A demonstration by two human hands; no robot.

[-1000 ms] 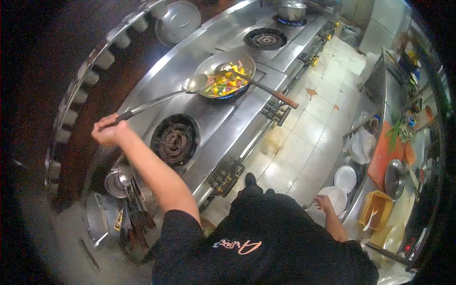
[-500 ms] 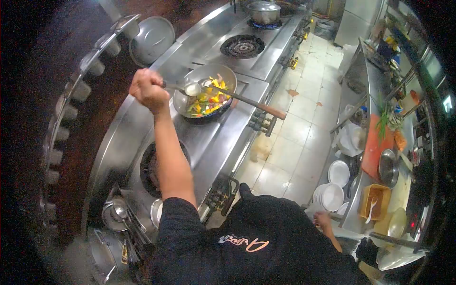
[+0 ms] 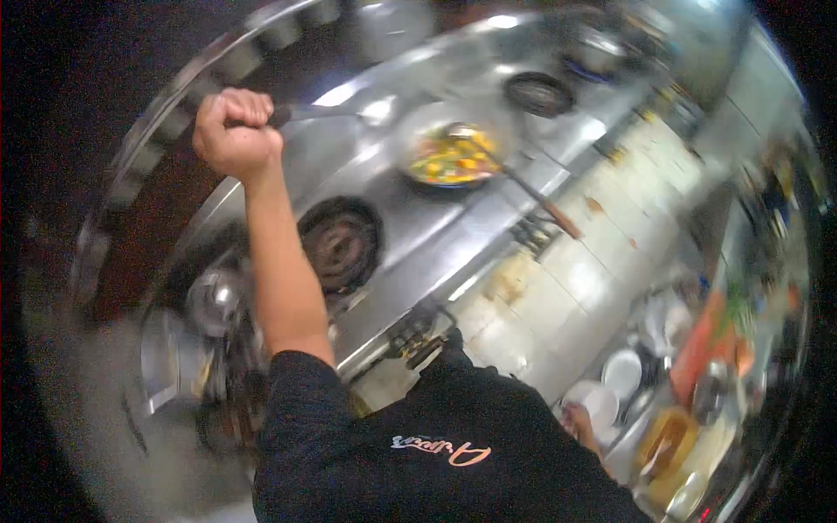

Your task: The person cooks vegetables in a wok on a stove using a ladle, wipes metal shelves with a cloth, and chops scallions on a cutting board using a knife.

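Observation:
My left hand (image 3: 235,131) is raised to the left of the stove, closed around the dark handle of a ladle (image 3: 377,111). The ladle's bright round bowl is outside the wok's left rim. In the wok (image 3: 501,118) lie chopped yellow, green and reddish pieces of food (image 3: 449,161). A long utensil with a wooden-ended handle (image 3: 554,213) leans over the wok's right rim, its head among the food. At the lower right, my right hand (image 3: 575,420) is beside a white bowl (image 3: 600,403). Blur hides its fingers and whether it grips the bowl.
A bare burner (image 3: 340,248) sits on the near stove; another burner (image 3: 539,93) and a pot (image 3: 602,48) are beyond the wok. Metal pans (image 3: 214,301) stand at left. The right counter holds an orange board (image 3: 697,344) and a yellowish tray (image 3: 667,440).
My left hand has drawn the ladle leftward, out from over the wok. The whole view has turned and blurred. My right hand stays low at the right, near the white dishes.

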